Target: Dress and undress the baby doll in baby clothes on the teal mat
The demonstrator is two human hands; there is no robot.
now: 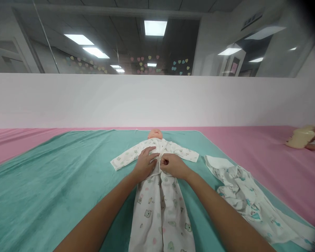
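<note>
A baby doll (155, 134) lies on its back, dressed in a white long-sleeved baby gown (148, 213) printed with small animals. The gown has an opening down its front, with both sleeves stretched out to the sides. My left hand (146, 164) rests on the chest, fingers extended and lying on the cloth just left of the front opening. Close beside it, my right hand (174, 165) is closed, its fingers curled and pinching the gown's front edge at about waist height. The exact bit of cloth between those fingers is hidden.
A teal sheet (68, 182) lies under the doll, over a pink cover (241, 143). Crumpled white baby clothes (249, 199) with blue prints lie to the right. At the far right is a pale yellow object (300, 137) beside another doll's limbs. A white wall (120, 101) rises behind.
</note>
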